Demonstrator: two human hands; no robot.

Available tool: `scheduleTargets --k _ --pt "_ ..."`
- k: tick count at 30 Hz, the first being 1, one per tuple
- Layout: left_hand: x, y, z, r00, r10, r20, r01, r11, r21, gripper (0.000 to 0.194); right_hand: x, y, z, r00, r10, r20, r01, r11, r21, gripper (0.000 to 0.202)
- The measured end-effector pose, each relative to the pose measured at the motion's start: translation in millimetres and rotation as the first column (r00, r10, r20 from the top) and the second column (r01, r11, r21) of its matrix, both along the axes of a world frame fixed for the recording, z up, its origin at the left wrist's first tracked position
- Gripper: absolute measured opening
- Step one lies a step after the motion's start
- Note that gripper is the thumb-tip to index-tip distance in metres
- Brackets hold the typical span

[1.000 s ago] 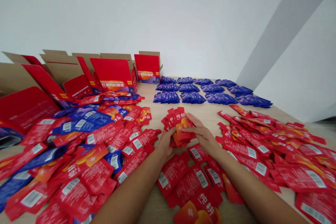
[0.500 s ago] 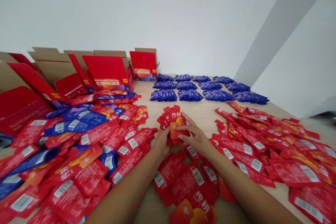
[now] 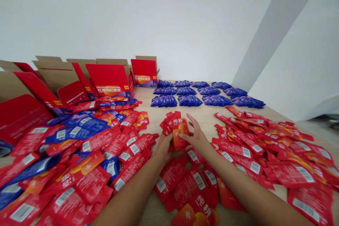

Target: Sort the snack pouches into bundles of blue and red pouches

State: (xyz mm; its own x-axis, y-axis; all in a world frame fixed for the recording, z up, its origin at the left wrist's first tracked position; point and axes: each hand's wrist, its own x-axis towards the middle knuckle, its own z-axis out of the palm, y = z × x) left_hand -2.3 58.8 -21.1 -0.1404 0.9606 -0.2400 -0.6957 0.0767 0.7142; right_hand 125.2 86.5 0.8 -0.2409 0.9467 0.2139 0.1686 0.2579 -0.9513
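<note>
In front of me, my left hand (image 3: pixel 163 146) is closed around the lower part of a fanned bunch of red pouches (image 3: pixel 180 137) with orange fruit pictures. They stand roughly upright, printed fronts toward me. My right hand (image 3: pixel 199 140) is at the right edge of the bunch, its thumb resting on the front pouch. The index finger sticks up, away from the pouches, and the hand looks open; its lower fingers are partly hidden. Below both hands lie several loose red pouches (image 3: pixel 186 183), most with the barcode side up.
A mixed heap of red and blue pouches (image 3: pixel 79 173) covers the left side. Another red heap (image 3: pixel 265 141) spreads on the right. Blue pouches in fanned stacks (image 3: pixel 189 100) form rows at the back. Open red cartons (image 3: pixel 106 77) stand back left on the wooden table (image 3: pixel 143 93).
My right hand's fingers have spread from the front pouch, leaving the thumb against it. The left hand keeps its hold on the bunch. The view has tilted up slightly.
</note>
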Motion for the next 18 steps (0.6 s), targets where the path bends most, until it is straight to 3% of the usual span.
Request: scheduleTargets --k 2,4,7,13,18 --pt "-0.5 1.4 -1.2 1.000 0.030 -0.004 -0.030 0.999 -0.009 0.029 -5.8 3.8 4.8 0.997 0.003 -0.074 -0.018 0.979 -0.201 0.086" --pt "-2.1 3.9 -2.0 0.998 0.064 0.002 -0.063 0.998 -0.015 0.028 -12.6 6.7 10.5 0.978 0.109 -0.176 -0.167 0.917 -0.363 0.072" --pt "-6.8 7.7 -0.3 0.994 0.106 -0.006 -0.106 0.994 0.022 0.033 -20.2 9.7 15.5 0.922 0.243 -0.301 -0.364 0.810 -0.460 0.046" --pt "-18.7 9.0 11.4 0.943 0.160 -0.291 -0.117 0.980 0.159 0.039 -18.4 9.4 7.1 0.838 0.336 -0.430 -0.514 0.749 -0.418 0.047" --pt "-24.4 9.3 11.1 0.840 0.283 -0.462 -0.202 0.955 0.217 0.022 -11.5 4.1 -3.0 0.837 0.375 -0.400 -0.510 0.800 -0.316 0.046"
